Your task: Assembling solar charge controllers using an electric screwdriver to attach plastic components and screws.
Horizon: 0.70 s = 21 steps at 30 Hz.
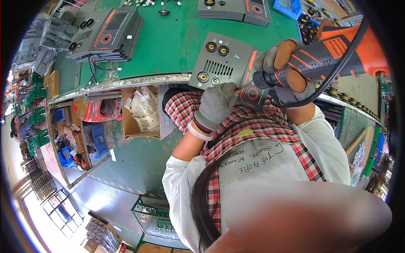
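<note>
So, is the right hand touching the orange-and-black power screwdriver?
Touching. The head view shows the gloved right hand wrapped around the power screwdriver, just behind its black collar.

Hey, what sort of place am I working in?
Probably an assembly workshop: your right hand holds an orange and black power driver at a grey panel, similar panels sit stacked on the green workbench, and a blue bin holds small parts.
</note>
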Available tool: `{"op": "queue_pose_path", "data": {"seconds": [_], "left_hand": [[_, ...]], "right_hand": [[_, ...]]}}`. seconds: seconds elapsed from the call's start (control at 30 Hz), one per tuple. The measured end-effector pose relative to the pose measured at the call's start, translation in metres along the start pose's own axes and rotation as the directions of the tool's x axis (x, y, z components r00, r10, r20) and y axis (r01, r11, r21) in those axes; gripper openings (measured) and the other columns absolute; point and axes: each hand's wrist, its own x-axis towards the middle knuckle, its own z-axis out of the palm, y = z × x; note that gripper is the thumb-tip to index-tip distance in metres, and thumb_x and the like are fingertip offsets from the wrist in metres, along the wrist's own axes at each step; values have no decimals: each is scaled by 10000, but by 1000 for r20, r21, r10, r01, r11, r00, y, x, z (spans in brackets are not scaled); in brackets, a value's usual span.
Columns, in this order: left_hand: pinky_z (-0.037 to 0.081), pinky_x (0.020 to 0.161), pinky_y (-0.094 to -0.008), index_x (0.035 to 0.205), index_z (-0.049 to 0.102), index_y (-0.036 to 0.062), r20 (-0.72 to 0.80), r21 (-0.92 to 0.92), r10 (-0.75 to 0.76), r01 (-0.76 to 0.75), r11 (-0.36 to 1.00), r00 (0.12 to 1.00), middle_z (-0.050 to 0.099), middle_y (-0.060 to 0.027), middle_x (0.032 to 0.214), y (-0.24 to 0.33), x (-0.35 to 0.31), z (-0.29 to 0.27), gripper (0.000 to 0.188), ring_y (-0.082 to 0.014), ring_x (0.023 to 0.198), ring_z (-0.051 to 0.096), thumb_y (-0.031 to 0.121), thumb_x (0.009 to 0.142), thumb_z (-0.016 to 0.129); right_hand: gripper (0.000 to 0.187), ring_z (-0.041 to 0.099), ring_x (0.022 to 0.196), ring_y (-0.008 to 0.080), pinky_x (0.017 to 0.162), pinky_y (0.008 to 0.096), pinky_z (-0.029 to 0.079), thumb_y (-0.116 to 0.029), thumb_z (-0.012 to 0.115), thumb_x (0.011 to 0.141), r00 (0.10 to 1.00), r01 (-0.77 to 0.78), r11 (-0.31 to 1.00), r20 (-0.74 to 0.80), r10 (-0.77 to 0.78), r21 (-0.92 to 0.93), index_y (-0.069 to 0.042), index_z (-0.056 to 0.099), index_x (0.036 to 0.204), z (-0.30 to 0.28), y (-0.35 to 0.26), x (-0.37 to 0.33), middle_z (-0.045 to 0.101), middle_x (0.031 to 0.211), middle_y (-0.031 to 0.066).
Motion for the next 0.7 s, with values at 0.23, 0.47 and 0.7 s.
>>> {"op": "queue_pose_path", "data": {"seconds": [0.23,0.47,0.7], "left_hand": [[427,471,-356,691,583,41,1,-40,-143,143,989,990,558,-133,596,9,-9,1,175,-294,538,562,207,724,629],[423,463,-319,689,582,33,-227,-82,-350,340,937,909,561,-102,577,-21,-45,7,198,-231,508,567,218,722,643],[505,578,-298,953,499,-52,436,-705,-529,642,301,728,575,-109,783,-48,-39,27,237,-214,669,603,147,829,465]], "right_hand": [[270,476,600,170,660,351,421,-234,669,712,987,-104,985,108,119,-137,-59,468,759,1,-2,-6,459,636,50],[123,547,669,158,601,275,444,-46,596,705,991,-11,996,135,22,-87,-24,511,791,23,45,-4,563,770,77],[151,550,643,133,570,233,445,21,618,685,983,182,932,48,-176,-315,-17,521,794,33,48,14,563,706,60]]}}
